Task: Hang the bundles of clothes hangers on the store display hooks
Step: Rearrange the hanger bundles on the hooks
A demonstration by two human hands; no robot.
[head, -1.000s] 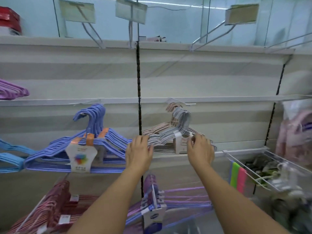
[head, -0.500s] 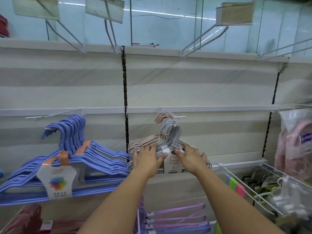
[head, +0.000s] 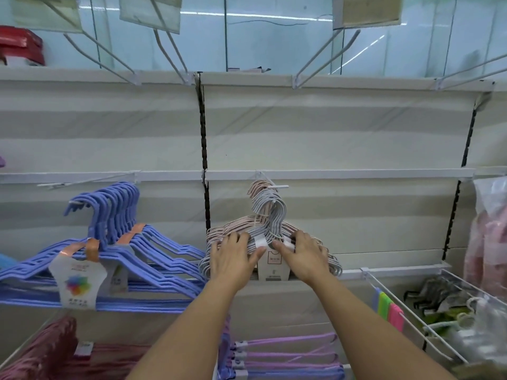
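both hands hold the grey and pink hanger bundle (head: 270, 229), which hangs on a display hook (head: 277, 186): left hand (head: 233, 256) and right hand (head: 304, 253) each grip a shoulder beside its label (head: 274, 263)

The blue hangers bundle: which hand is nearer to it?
Left. The left hand rests on the grey hangers, just right of the blue hangers. The right hand is on the grey bundle's far side, farther away.
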